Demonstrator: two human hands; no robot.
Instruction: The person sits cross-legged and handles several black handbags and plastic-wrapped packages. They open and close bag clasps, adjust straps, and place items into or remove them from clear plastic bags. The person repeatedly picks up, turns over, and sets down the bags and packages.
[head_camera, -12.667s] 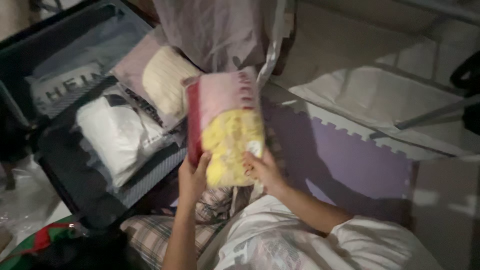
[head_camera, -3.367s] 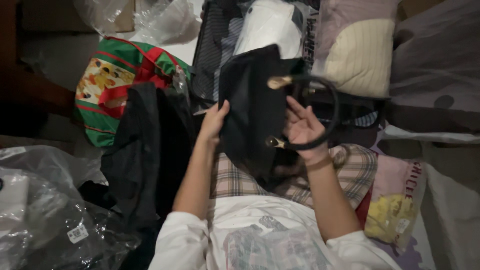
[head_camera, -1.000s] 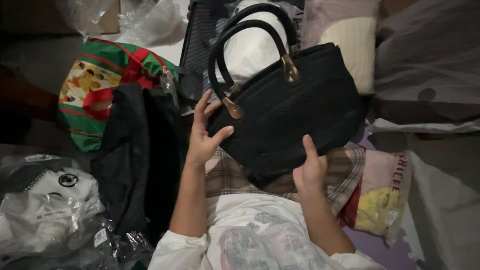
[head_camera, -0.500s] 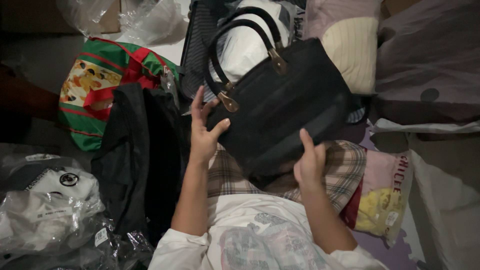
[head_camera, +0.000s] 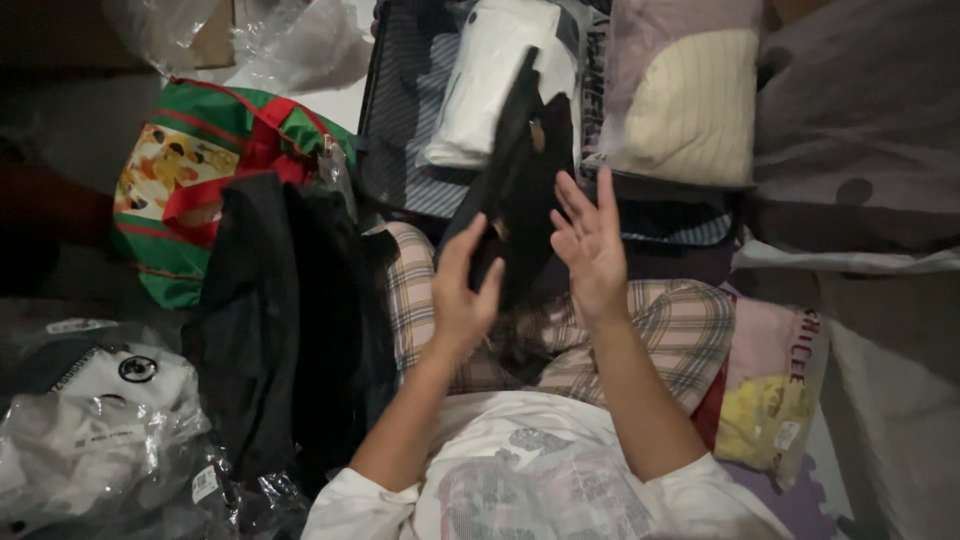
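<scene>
As both flank it: handbag (head_camera: 515, 170) between hands (head_camera: 465, 295).

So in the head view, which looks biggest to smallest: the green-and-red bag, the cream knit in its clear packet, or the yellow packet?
1. Green-and-red bag, slightly.
2. Cream knit packet, nearly alike; ranking unsure.
3. Yellow packet, partly hidden.
</scene>
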